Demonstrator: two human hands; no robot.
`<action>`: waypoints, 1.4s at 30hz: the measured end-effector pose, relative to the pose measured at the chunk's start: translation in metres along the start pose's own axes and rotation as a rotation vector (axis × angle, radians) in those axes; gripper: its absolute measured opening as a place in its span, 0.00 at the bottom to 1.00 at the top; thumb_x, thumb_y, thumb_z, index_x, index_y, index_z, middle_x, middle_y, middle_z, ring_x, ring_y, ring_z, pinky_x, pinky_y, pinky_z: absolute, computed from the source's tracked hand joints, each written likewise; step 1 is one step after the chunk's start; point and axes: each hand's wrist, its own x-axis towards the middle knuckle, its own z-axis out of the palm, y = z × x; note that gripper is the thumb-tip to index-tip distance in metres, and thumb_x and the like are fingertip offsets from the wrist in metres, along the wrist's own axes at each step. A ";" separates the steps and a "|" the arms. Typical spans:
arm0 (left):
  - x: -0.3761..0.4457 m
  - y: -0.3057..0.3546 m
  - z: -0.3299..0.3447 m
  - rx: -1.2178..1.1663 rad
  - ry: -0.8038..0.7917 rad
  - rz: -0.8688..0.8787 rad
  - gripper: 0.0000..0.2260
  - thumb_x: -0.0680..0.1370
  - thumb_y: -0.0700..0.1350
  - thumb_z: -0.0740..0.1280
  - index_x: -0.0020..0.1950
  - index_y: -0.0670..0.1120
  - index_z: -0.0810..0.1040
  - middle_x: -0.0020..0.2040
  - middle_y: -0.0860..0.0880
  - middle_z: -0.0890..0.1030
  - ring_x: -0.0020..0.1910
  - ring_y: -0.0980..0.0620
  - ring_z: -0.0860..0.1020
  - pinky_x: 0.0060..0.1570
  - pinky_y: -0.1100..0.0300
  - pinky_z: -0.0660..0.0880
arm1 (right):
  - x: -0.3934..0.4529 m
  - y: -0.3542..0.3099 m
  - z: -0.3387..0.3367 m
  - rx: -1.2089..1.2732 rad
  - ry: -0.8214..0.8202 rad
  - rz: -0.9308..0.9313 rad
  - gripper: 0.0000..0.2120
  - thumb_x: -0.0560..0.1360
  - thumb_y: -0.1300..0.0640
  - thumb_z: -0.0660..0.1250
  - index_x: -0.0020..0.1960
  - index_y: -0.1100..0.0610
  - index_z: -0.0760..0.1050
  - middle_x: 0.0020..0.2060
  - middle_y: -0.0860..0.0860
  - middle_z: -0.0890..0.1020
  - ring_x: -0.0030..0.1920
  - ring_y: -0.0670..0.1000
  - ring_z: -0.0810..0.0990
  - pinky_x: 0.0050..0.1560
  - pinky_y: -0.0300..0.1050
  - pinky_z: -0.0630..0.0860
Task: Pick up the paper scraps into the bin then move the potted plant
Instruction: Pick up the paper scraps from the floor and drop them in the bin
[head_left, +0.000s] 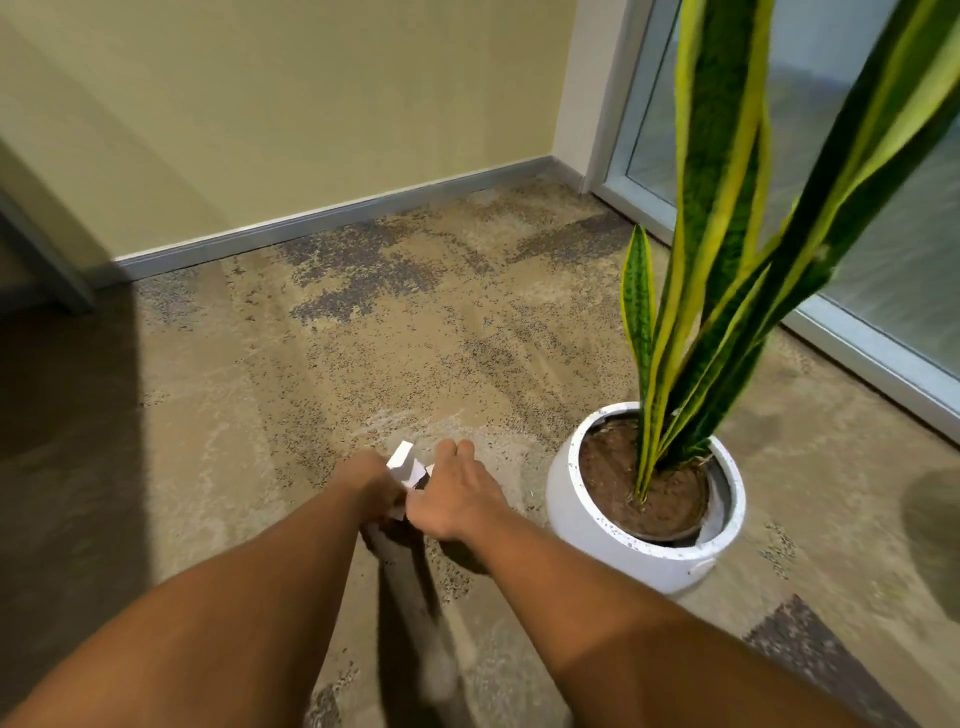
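Note:
White paper scraps (404, 463) stick up between my two hands, low over the carpet. My left hand (370, 480) is closed around them from the left. My right hand (457, 491) lies palm down just to their right, fingers curled toward the paper; whether it grips any is hidden. The potted plant (647, 525), a snake plant with tall green and yellow leaves in a round white pot, stands on the floor right of my right hand. No bin is in view.
Speckled tan and grey carpet (363, 338) covers the floor. A yellow wall with a grey baseboard (332, 215) runs behind. A glass door or window (883, 260) is at the right, close behind the plant. A dark furniture leg (47, 260) stands at far left.

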 end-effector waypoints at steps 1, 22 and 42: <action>-0.005 0.004 -0.005 0.030 -0.016 0.014 0.11 0.77 0.43 0.70 0.55 0.38 0.80 0.49 0.44 0.82 0.44 0.49 0.78 0.47 0.60 0.77 | -0.005 -0.001 -0.005 0.028 -0.016 0.006 0.32 0.72 0.45 0.65 0.71 0.54 0.60 0.64 0.56 0.66 0.62 0.59 0.73 0.63 0.59 0.73; -0.170 0.113 -0.035 0.492 -0.449 0.185 0.17 0.73 0.52 0.76 0.50 0.42 0.74 0.42 0.43 0.73 0.36 0.49 0.69 0.38 0.60 0.68 | -0.142 0.071 -0.132 0.158 -0.056 -0.159 0.21 0.78 0.58 0.57 0.70 0.61 0.66 0.71 0.59 0.66 0.67 0.61 0.72 0.63 0.50 0.72; -0.281 0.336 0.065 0.061 -0.611 0.610 0.04 0.73 0.40 0.76 0.45 0.48 0.83 0.39 0.49 0.82 0.36 0.54 0.78 0.37 0.63 0.73 | -0.260 0.276 -0.285 0.446 0.264 0.057 0.16 0.78 0.63 0.58 0.65 0.57 0.70 0.59 0.58 0.75 0.51 0.54 0.74 0.35 0.42 0.71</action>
